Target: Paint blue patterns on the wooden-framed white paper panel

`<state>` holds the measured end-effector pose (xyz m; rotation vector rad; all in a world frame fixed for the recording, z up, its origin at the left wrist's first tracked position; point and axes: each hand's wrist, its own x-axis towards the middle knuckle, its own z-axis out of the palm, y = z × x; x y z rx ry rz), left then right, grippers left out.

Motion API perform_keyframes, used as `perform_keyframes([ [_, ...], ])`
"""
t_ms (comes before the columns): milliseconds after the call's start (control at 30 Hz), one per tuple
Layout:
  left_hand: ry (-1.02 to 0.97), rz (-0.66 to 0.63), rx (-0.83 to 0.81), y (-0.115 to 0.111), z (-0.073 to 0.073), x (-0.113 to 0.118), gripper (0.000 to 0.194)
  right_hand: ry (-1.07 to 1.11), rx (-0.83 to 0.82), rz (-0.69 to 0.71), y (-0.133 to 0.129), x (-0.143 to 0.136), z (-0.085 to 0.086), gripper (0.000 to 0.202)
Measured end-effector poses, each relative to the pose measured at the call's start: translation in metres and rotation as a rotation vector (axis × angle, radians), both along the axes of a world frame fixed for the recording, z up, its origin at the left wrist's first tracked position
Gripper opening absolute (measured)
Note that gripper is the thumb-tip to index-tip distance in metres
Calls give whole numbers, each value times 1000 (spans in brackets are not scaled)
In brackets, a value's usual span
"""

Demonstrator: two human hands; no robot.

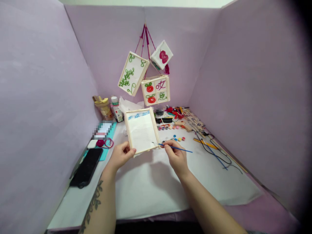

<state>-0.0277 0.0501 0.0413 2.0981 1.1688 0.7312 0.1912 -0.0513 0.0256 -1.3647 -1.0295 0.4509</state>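
Note:
A wood-framed white panel (142, 131) is held up, tilted, above the white-covered table, with a strip of blue paint along its top. My left hand (121, 155) grips its lower left corner, thumb on the front. My right hand (175, 157) pinches a thin blue paintbrush (181, 149) close to the panel's lower right corner. The brush tip points left, over the lower part of the panel; whether it touches the surface I cannot tell. Small paint pots (179, 138) stand on the table behind my right hand.
Decorated frames (155, 90) hang from cords at the back wall. To the left lie a black phone (87, 167) and magenta yarn (99, 142), with a bottle (117, 110) behind. Sticks (193, 120), a black cable (212, 152) and a yellow cutter (207, 144) lie right on the table (151, 201).

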Motion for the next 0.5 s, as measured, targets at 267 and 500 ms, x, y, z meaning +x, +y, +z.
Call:
perform_keyframes([
  [267, 3, -4, 11, -1, 1, -1, 35, -93, 10, -27, -3, 7, 4, 13],
  [500, -1, -7, 12, 0, 0, 0, 35, -119, 63, -37, -6, 13, 25, 12],
])
